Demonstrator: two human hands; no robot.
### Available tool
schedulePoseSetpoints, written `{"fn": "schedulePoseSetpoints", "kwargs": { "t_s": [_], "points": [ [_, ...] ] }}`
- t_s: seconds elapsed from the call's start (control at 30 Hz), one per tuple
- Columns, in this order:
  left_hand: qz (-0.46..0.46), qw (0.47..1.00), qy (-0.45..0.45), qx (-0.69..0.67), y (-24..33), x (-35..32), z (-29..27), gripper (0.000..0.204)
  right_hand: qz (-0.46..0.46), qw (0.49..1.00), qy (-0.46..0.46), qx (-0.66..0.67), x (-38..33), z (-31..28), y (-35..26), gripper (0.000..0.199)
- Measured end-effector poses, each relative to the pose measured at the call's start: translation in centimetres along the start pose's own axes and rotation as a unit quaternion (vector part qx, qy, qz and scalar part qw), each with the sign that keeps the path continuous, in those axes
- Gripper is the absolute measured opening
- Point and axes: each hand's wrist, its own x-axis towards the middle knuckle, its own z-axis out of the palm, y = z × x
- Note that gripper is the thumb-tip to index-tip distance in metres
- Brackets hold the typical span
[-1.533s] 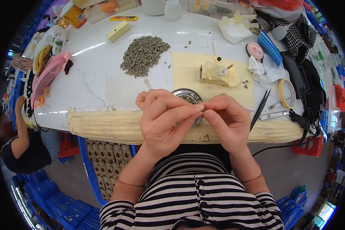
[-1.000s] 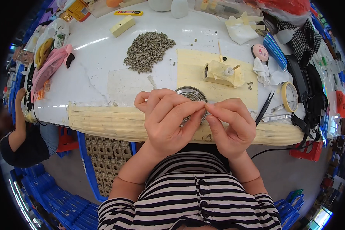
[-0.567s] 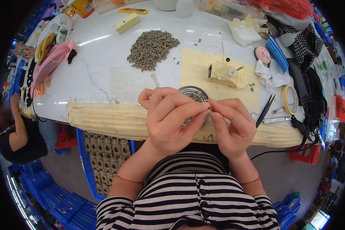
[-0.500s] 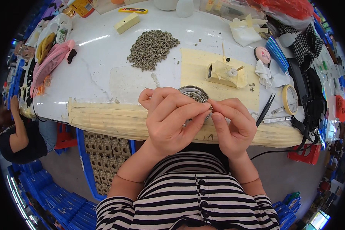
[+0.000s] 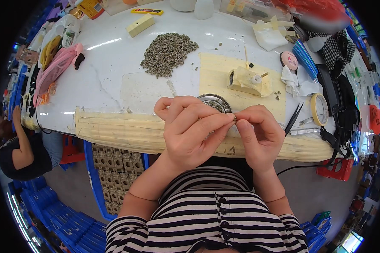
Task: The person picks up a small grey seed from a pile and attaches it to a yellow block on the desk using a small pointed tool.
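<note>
My left hand [image 5: 190, 133] is closed in a pinch, thumb and forefinger pressed on a tiny metal part [image 5: 234, 119]. From the other side my right hand [image 5: 262, 137] pinches at the same spot, the fingertips of both hands nearly meeting. Fingers cover most of the part, so its shape cannot be made out. Just behind the fingers stands a round steel dish [image 5: 224, 99] with small metal pieces in it, partly hidden by my left hand. Farther off lies a heap of small grey metal pieces [image 5: 166, 55].
A tape-wrapped block [image 5: 245, 82] stands behind the dish. Black tweezers [image 5: 294, 120] and a tape roll [image 5: 319, 109] lie to the right. A pink mesh item [image 5: 57, 71] is at the left. Below the table edge sits a blue crate [image 5: 93, 181] of metal castings.
Both hands have shifted very slightly to the right, still pinching together. The metal part is more covered by the fingertips than before.
</note>
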Motion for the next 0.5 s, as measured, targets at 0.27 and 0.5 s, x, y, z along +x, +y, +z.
{"fn": "schedulePoseSetpoints", "kwargs": {
  "t_s": [0.27, 0.5],
  "points": [
    [0.001, 1.000, -0.014, 0.003, 0.14, 0.05, -0.19, 0.024, 0.093, 0.993, -0.017, 0.076, -0.03, -0.06, -0.34, 0.007],
    [-0.011, 1.000, -0.006, 0.017, 0.20, 0.03, 0.15, 0.024, -0.086, 0.993, 0.024, -0.083, 0.09, 0.11, 0.17, 0.016]
  ]
}}
